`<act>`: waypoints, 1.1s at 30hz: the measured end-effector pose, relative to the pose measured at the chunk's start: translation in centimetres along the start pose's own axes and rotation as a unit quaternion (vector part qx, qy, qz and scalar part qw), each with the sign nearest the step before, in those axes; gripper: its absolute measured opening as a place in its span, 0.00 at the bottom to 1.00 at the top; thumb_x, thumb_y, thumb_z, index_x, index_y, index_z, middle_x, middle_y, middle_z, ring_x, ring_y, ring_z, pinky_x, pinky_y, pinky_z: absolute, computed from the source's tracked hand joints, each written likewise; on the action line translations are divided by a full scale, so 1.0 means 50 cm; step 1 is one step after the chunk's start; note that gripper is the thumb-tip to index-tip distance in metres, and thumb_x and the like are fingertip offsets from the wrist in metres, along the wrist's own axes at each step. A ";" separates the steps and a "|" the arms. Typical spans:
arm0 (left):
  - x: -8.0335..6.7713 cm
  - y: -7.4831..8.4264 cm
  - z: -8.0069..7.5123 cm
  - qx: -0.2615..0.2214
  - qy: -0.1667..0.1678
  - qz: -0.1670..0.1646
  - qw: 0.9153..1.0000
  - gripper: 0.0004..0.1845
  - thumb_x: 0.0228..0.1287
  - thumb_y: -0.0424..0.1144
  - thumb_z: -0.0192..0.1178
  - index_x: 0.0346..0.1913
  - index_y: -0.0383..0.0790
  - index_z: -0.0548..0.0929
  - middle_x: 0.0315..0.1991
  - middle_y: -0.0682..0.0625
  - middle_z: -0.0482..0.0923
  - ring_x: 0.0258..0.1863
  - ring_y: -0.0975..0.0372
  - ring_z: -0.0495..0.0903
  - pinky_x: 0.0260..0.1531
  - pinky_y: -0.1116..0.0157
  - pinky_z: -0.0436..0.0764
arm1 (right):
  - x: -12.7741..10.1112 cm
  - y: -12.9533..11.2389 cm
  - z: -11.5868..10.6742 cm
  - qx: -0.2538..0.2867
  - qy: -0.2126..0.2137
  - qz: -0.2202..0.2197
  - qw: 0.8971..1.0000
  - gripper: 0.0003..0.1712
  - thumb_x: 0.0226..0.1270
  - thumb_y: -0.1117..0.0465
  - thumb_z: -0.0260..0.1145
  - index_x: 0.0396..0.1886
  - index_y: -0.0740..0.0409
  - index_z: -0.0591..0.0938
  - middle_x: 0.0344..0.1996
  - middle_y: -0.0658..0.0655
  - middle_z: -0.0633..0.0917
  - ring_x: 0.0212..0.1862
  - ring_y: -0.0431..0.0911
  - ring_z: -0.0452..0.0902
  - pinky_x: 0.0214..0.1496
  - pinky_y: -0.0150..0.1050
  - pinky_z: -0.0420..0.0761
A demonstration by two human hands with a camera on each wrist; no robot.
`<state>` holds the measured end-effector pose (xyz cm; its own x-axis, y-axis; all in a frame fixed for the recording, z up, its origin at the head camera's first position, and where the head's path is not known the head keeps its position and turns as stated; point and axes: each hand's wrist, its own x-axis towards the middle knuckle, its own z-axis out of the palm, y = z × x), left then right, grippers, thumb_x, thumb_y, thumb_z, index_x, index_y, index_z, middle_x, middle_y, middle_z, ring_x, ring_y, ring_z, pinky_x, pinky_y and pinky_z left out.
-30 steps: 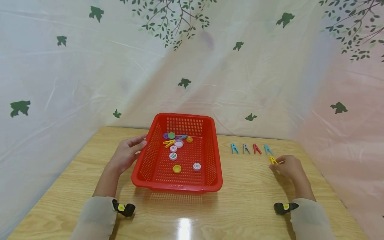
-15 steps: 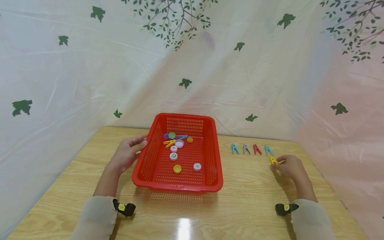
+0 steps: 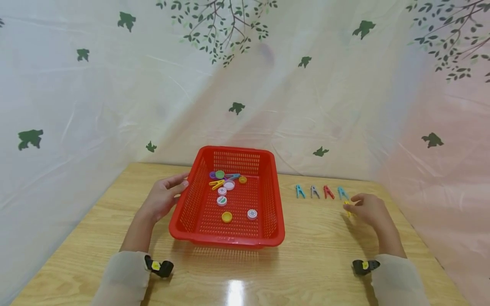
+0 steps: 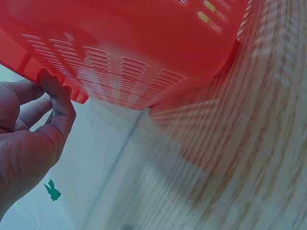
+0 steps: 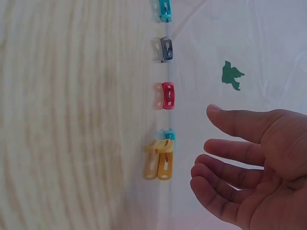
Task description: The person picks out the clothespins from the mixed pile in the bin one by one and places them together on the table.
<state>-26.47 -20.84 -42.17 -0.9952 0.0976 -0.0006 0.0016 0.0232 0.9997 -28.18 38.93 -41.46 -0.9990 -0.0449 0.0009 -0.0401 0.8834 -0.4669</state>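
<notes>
My left hand holds the left rim of a red plastic basket; in the left wrist view its bent fingers meet the rim's edge. Inside the basket lie several bottle caps, a yellow clothespin and a blue clothespin. On the right of the table, my right hand is beside another yellow clothespin, which it partly hides in the head view. The right wrist view shows this yellow clothespin apart from the loosely bent fingers.
To the right of the basket a row of clothespins runs along the table: blue, grey, red and light blue. A pale curtain with leaf and bird prints hangs behind the table's back edge.
My right hand has let go of the yellow clothespin, which it pinched in the earlier frames, and has risen slightly off it. The clothespin has turned and looks narrower. My left hand stays at the basket.
</notes>
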 end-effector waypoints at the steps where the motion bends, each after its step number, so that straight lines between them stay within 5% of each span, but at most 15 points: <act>1: 0.000 0.000 0.000 -0.001 0.000 0.000 1.000 0.29 0.76 0.45 0.60 0.75 0.43 0.71 0.70 0.40 0.72 0.61 0.50 0.79 0.53 0.60 0.84 | 0.001 -0.004 -0.002 -0.003 -0.001 -0.003 1.000 0.36 0.72 0.48 0.68 0.61 0.78 0.76 0.50 0.79 0.82 0.50 0.71 0.80 0.45 0.59 0.85; 11: 0.000 -0.002 -0.001 -0.005 -0.003 0.006 1.000 0.29 0.76 0.44 0.59 0.75 0.42 0.70 0.70 0.38 0.71 0.60 0.50 0.80 0.53 0.59 0.85 | 0.032 -0.066 -0.017 -0.028 -0.006 -0.034 0.999 0.34 0.72 0.49 0.68 0.60 0.77 0.76 0.48 0.77 0.83 0.47 0.67 0.83 0.45 0.60 0.84; 33: -0.002 0.001 0.001 -0.008 -0.001 0.001 1.000 0.28 0.77 0.43 0.59 0.76 0.41 0.70 0.70 0.38 0.71 0.58 0.54 0.81 0.53 0.60 0.85 | 0.116 -0.329 -0.077 -0.106 0.000 -0.136 0.985 0.29 0.71 0.54 0.68 0.58 0.76 0.79 0.45 0.70 0.86 0.46 0.61 0.83 0.52 0.59 0.82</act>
<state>-26.37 -20.79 -42.11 -0.9951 0.0988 0.0021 0.0028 0.0070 1.0000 -33.40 25.94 -30.37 -0.9506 -0.2935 0.1013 -0.3100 0.9164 -0.2534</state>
